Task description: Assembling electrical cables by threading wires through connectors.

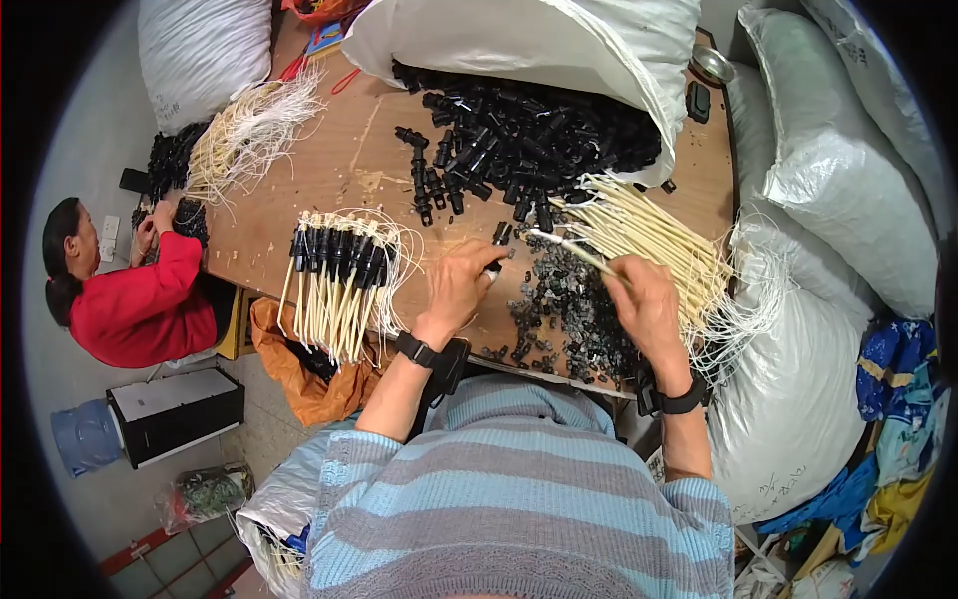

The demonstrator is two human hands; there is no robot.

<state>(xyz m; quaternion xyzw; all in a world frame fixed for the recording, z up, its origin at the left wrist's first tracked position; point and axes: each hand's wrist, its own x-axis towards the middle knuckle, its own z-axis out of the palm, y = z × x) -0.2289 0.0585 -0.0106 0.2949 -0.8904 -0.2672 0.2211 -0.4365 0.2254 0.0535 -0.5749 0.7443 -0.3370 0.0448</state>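
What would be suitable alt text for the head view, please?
A person's right hand holds a cream rod and their left hand a small dark part over a wooden table. Nearby lie small loose pieces, a pile of cream rods and black connectors spilling from a white sack; a co-worker in red is at left.

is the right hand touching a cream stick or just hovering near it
Touching: the head view shows the right hand pinching a cream stick, thumb and fingertips meeting on it.
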